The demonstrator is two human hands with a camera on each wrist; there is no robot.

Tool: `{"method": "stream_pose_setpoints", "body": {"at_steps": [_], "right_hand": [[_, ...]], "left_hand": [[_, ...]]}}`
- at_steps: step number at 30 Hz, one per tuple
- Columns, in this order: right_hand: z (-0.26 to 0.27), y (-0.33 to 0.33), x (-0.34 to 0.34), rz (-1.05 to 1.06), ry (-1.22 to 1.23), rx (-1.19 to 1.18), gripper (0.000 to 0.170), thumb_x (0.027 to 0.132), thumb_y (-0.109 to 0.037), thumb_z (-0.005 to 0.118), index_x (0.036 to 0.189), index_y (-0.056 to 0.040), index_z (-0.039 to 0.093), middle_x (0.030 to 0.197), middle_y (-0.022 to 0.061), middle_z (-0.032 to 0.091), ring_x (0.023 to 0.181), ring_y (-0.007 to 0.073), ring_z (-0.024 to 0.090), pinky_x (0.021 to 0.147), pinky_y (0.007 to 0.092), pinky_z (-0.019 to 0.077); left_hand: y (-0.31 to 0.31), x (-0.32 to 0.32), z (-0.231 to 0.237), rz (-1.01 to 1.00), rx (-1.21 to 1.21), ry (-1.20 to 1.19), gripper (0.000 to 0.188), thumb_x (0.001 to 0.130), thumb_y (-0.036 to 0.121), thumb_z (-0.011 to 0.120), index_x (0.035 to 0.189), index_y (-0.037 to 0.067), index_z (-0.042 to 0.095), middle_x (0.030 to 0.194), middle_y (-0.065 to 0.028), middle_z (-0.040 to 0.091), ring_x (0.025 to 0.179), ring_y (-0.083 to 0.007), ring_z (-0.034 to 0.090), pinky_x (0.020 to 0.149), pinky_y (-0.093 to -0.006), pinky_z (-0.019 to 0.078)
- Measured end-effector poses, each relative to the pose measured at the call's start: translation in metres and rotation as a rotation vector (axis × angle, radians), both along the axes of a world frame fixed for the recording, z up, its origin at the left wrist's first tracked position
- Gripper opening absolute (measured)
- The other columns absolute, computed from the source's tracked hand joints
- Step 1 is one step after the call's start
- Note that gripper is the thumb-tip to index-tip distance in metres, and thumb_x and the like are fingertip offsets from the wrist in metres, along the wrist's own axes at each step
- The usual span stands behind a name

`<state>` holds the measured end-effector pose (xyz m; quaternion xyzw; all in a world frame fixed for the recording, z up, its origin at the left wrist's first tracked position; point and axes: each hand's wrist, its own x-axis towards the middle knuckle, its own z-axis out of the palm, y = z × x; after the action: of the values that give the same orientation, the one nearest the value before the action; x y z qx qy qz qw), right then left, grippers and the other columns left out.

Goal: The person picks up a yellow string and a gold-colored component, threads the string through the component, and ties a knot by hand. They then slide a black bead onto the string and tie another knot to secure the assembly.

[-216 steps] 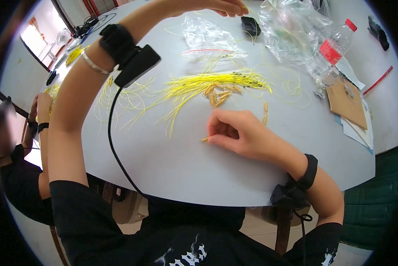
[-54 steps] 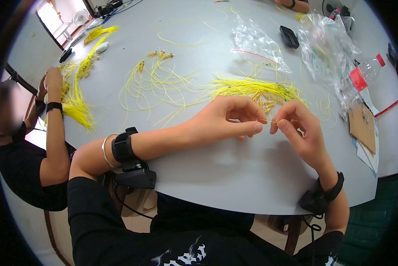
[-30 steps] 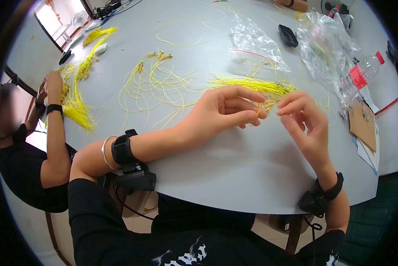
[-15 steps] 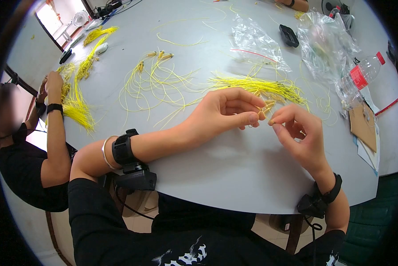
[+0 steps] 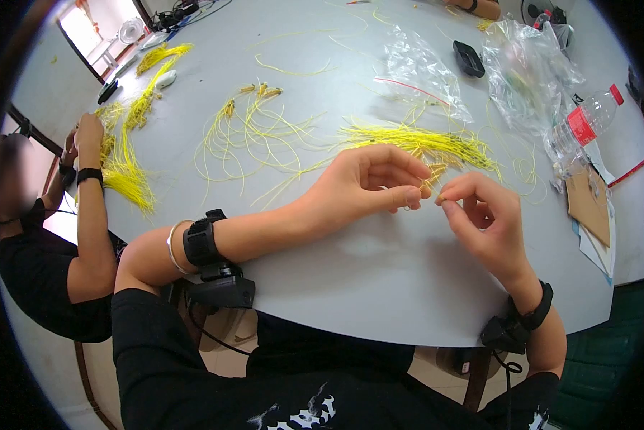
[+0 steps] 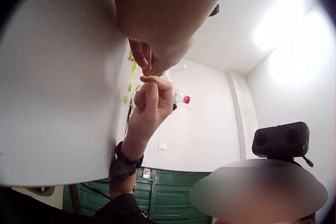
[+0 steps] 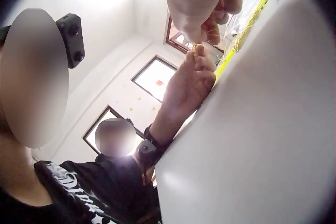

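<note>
In the head view the left hand (image 5: 368, 183) reaches in from the left, its thumb and fingertips pinching a small gold coil, which shows in the right wrist view as a ribbed piece (image 7: 195, 51). Close by on the right, the right hand (image 5: 490, 218) has thumb and index finger pressed together on something thin, apparently a strand, mostly hidden. A small gap separates the two hands' fingertips in the head view. Behind them lies a bundle of yellow strands (image 5: 451, 144) with several gold coils (image 5: 437, 166) at its near side, partly covered by the left hand.
Loose yellow strands with gold ends (image 5: 263, 91) lie left of centre. Plastic bags (image 5: 419, 68), a black object (image 5: 468, 59), a bottle (image 5: 584, 125) and cardboard (image 5: 587, 204) are at the back and right. Another person (image 5: 92, 201) works at the left beside more yellow bundles.
The left hand has come back from the table's far side to meet the right one. Since a second ago the right hand has moved down, its thumb and index finger closing together; the last half second shows little movement.
</note>
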<state>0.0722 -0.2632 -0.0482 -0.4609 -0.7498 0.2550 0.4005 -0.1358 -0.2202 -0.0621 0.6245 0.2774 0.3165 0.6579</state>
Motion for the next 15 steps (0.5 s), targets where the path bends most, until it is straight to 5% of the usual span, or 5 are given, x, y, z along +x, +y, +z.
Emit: {"method": "stream_pose_setpoints", "body": {"at_steps": [8,15], "right_hand": [[-0.0021,-0.0036,-0.0047,-0.010,-0.038,-0.005,0.007,0.075,0.000,0.063,0.079,-0.0035,0.059,0.059,-0.0007,0.051,0.045,0.0028,0.036,0.041,0.0197,0.0277],[-0.0008,-0.0080,-0.0083,0.012,-0.040,-0.037,0.007,0.076,0.000,0.063,0.080,-0.0028,0.058,0.060,0.0010,0.051,0.045,0.0047,0.038,0.042,0.0206,0.0290]], "left_hand": [[-0.0043,0.0034,-0.0003,-0.058,0.083,0.026,0.049,0.080,0.003,0.065,0.123,0.003,0.042,0.091,-0.0071,0.063,0.087,-0.0108,0.060,0.077,-0.0234,0.0485],[-0.0038,0.0039,-0.0040,-0.096,0.125,0.053,0.037,0.079,0.004,0.066,0.111,0.002,0.048,0.089,-0.0061,0.062,0.086,-0.0105,0.060,0.075,-0.0230,0.0486]]}}
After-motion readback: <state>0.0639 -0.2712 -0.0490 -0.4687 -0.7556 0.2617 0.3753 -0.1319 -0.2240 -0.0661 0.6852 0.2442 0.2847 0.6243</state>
